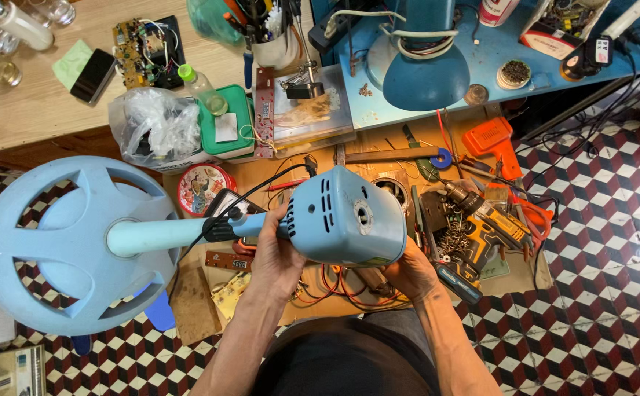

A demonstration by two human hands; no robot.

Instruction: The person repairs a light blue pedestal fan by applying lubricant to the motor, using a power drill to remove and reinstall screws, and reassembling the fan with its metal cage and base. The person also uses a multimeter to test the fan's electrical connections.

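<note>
Over the cluttered counter (210, 312), at frame centre, we log a light blue fan motor housing (345, 216) held on its side, vents and shaft hole facing up. Its pale blue stand pole (162, 236) runs left to a round spoked base (78, 246), which hangs out over the checkered floor (598, 242).

Left hand (276, 257): fingers closed over the neck where pole meets housing, beside the black cord (250, 196) that loops up from the joint. Grip firm on the neck.

Right hand (408, 273): cupped under the housing's lower right edge, fingers mostly hidden beneath it; we read it as supporting the housing, palm in contact.

Just right of the housing we note a yellow and black cordless drill (492, 224) lying on the counter, with an orange tool (494, 143) above it. Red wires (334, 286) lie under the housing between the wrists. A round red tin (201, 187) sits above the pole; behind it a plastic bag (155, 125) and a green box (224, 121). At upper right, a blue lamp base (422, 73) stands on a blue shelf (496, 92).
</note>
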